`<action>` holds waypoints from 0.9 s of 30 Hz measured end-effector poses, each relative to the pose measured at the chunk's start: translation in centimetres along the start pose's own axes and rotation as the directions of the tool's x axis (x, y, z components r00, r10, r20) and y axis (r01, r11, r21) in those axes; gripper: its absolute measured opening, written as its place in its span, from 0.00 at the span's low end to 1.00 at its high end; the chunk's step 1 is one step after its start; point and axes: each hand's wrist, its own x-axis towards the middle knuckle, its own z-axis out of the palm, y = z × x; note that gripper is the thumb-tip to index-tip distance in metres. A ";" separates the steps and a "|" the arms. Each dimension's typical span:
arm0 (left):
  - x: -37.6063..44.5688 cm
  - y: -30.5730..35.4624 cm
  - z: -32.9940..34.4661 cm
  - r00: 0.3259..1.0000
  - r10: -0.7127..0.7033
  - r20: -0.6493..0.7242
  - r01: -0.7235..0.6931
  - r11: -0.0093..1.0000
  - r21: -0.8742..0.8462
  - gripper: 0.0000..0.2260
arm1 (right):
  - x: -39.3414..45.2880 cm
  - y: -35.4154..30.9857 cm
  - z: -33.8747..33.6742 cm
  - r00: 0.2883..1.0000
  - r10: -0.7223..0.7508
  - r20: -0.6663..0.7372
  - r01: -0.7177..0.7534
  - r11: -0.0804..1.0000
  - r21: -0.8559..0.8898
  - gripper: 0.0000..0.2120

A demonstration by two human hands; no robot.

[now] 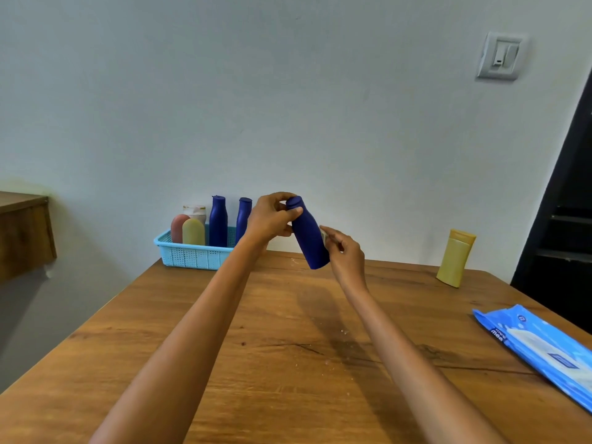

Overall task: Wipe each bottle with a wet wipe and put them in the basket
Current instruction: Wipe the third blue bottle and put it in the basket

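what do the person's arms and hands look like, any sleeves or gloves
Both arms are bare as far up as the view shows, with no sleeves. The left hand and right hand wear no gloves. No watch, bracelet or ring is visible.

There is one view, from a wide-angle camera on the person's head. It looks forward and slightly down along both outstretched forearms, across a wooden table [288,363] toward its far edge and the pale wall [288,91] behind. The near edge falls below the picture. The far left corner, where a basket [192,256] stands, and the right edge, where a pack of wipes [544,350] lies, both fit in. Straight lines bend toward the borders.
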 end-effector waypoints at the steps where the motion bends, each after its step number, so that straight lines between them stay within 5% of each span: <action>1: 0.2 -0.1 -0.1 0.999 -0.007 -0.033 0.007 1.000 -0.003 0.14 | -0.1 0.3 0.0 0.999 0.031 0.014 -0.031 1.000 0.000 0.15; 9: 0.3 -0.6 0.6 0.980 -0.055 -0.191 0.059 0.998 0.011 0.15 | -0.4 0.2 0.4 0.987 0.161 -0.007 -0.160 0.985 0.064 0.14; 21: -0.5 0.0 1.8 0.992 -0.080 -0.099 0.078 0.997 -0.024 0.19 | -0.4 -3.1 0.9 0.989 -0.119 -0.085 0.129 0.983 0.127 0.13; 27: -0.4 -0.5 1.6 0.977 -0.095 -0.192 0.100 0.995 0.017 0.22 | -1.0 -2.4 1.4 0.943 -0.324 -0.078 0.324 0.946 -0.008 0.14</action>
